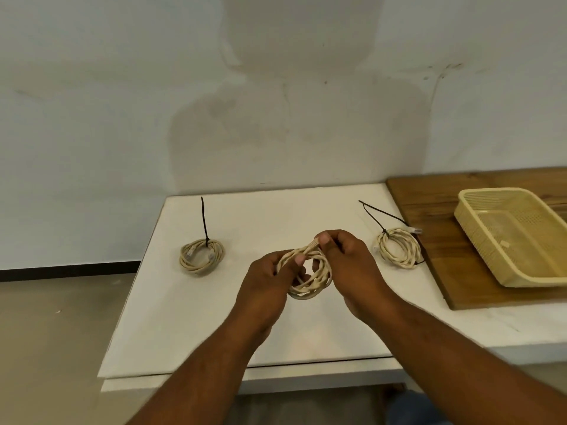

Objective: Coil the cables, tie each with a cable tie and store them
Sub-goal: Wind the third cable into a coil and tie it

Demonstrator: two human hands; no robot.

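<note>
A beige cable coil [317, 279] is held just above the middle of the white table [190, 317]. My left hand [267, 283] grips the coil's left side with thumb on top. My right hand [349, 265] pinches the cable's plug end at the top of the coil. A second beige coil [201, 256] lies at the left, bound by a black cable tie [204, 223] that sticks up. A third beige coil [399, 251] lies at the right with a black cable tie [379, 216] round it.
A cream plastic basket [478, 222] stands on a wooden board [435, 197] at the right end of the table. A pale wall rises behind. Floor lies beyond the table's left edge.
</note>
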